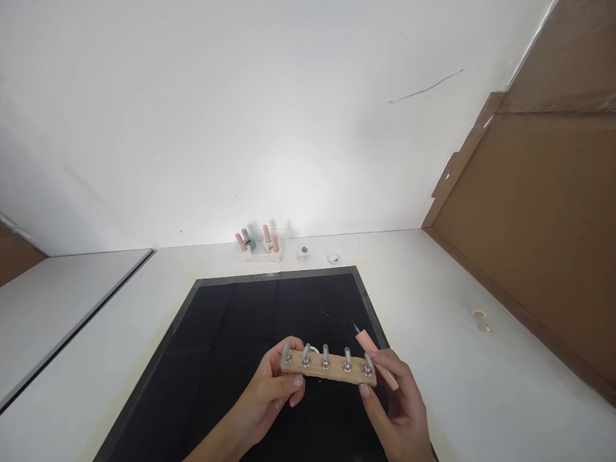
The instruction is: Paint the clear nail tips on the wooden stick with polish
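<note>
My left hand (269,388) grips the left end of a narrow wooden strip (337,374), thumb in front and fingers behind. Several clear false nail tips (326,353) stand upright along the strip on small round metal-looking mounts. My right hand (402,407) holds a nail polish brush (368,341) by its peach-pink cap, the dark bristle end pointing up and left. The right thumb also touches the strip's right end. Part of a pale ring shape (314,350) shows behind the strip.
A black mat (231,340) with a grey border lies under my hands. Behind it stand several nail polish bottles (275,250), a small clear jar (304,252) and a round dish (333,258). Two pale rings (481,321) lie right. Cardboard (529,244) walls the right side.
</note>
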A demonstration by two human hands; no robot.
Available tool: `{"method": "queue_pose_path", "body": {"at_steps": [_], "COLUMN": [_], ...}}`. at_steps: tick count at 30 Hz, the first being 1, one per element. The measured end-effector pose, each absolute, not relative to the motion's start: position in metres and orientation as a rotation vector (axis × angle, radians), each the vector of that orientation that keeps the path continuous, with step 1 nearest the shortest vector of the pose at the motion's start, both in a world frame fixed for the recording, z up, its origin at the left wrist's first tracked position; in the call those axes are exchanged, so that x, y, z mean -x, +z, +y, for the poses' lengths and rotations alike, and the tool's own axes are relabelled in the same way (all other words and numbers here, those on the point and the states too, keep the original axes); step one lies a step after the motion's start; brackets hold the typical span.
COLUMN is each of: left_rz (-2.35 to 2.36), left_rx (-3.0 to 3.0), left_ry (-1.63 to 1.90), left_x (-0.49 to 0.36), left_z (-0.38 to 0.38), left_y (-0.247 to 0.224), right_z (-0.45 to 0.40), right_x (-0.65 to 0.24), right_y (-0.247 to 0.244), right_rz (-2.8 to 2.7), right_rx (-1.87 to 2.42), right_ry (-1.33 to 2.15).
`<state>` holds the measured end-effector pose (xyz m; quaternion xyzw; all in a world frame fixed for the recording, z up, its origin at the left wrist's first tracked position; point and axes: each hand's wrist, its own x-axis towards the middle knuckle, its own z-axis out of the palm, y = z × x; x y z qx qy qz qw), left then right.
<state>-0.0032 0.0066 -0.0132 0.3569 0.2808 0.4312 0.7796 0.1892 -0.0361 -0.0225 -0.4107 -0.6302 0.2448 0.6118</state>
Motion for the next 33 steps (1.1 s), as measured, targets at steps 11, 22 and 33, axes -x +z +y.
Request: {"method": "queue_pose_path", "body": {"at_steps": [11,22,33], "left_rz": [0.66,0.639,0.67], "left_rx": [-0.776,-0.796,-0.851], "left_ry": [0.921,0.896,0.834], "left_x": [0.0003,0.0014,0.0021], "left_z": [0.0056,0.0052,0.0049], "left_y": [-0.0095,-0.0108,-0.0132], "right_z": [-0.0364,-0.037,-0.0345], "right_x": [-0.1895,-0.1895,-0.1838], "right_y": [-0.0225,-0.0226,-0.0167], "right_rz": [-1.486,-1.567,-1.627], "right_rx": [0.98,0.972,0.899], "right_ry": [0.599,0.61,0.609]}}
